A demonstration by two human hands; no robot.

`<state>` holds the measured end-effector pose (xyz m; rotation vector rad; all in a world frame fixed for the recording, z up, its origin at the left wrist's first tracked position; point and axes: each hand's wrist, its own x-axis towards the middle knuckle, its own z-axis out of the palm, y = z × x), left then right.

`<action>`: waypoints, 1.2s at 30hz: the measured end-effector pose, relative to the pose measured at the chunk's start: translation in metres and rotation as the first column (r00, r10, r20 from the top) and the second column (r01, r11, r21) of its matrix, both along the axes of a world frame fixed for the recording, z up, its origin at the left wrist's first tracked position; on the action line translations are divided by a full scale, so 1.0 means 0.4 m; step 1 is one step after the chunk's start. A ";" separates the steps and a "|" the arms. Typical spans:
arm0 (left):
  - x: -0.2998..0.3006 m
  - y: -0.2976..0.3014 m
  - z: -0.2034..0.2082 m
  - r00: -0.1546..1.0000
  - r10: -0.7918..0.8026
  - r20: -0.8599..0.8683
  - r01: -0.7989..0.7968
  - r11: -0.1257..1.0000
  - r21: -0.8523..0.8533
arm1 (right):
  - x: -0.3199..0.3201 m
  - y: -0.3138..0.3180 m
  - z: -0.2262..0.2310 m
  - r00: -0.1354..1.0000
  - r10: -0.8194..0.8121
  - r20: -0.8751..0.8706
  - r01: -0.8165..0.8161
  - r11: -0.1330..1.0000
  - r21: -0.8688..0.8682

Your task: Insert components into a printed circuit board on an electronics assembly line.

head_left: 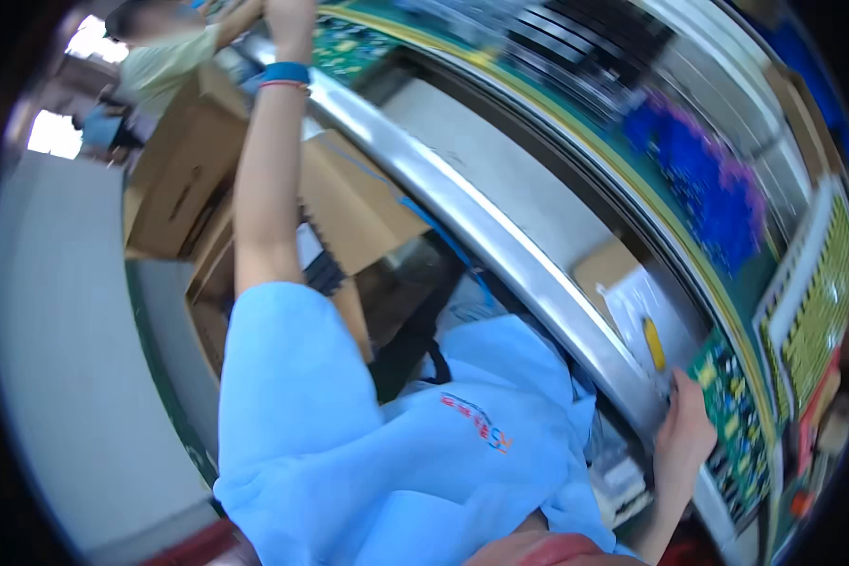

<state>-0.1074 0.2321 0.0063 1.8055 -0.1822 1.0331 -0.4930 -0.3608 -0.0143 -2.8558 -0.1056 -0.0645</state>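
"What's biggest out there?"

"My desk (500, 255), metal edge slanting from far left down to near right! Cardboard boxes (193, 170) crowd in on its left."

"And the boards?"

"Far circuit board (349, 49), green, just right of my left hand (292, 21)! Near circuit board (731, 391), green too, just beside my right hand (686, 429)!"

"Fingers?"

"Left ones run out of view, can't tell! Right ones blur together at the desk's edge; pinching anything? Can't tell!"

"Smallest?"

"A yellow piece (654, 342), just beyond my right hand!"
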 end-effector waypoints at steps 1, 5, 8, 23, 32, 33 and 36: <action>-0.017 -0.003 -0.017 0.939 0.316 -0.137 -0.314 0.949 0.038 | 0.011 0.001 -0.002 0.999 -0.034 -0.007 0.034 0.999 -0.002; -0.109 0.280 -0.118 0.649 0.746 -0.149 -0.673 0.654 0.347 | 0.066 0.008 -0.008 0.999 0.001 -0.041 -0.002 0.999 -0.038; -0.122 0.330 -0.221 0.474 0.809 -0.349 -0.686 0.587 0.430 | 0.076 -0.024 -0.030 0.996 -0.055 -0.076 0.046 0.991 -0.125; -0.002 0.606 -0.295 0.468 0.774 -0.427 -0.271 0.586 0.764 | -0.030 -0.322 -0.079 0.908 -0.392 -0.149 0.297 0.853 -0.430; 0.048 0.690 -0.360 0.668 0.608 -0.430 -0.038 0.605 0.795 | 0.023 -0.241 -0.015 0.797 -0.591 -0.121 0.485 0.746 -0.456; 0.033 0.659 -0.344 0.641 0.625 -0.445 -0.045 0.610 0.791 | 0.036 -0.227 -0.007 0.832 -0.551 -0.068 0.489 0.785 -0.379; -0.048 0.510 -0.297 0.625 0.635 -0.454 0.014 0.573 0.819 | 0.076 -0.215 0.019 0.881 -0.431 0.194 0.465 0.863 -0.198</action>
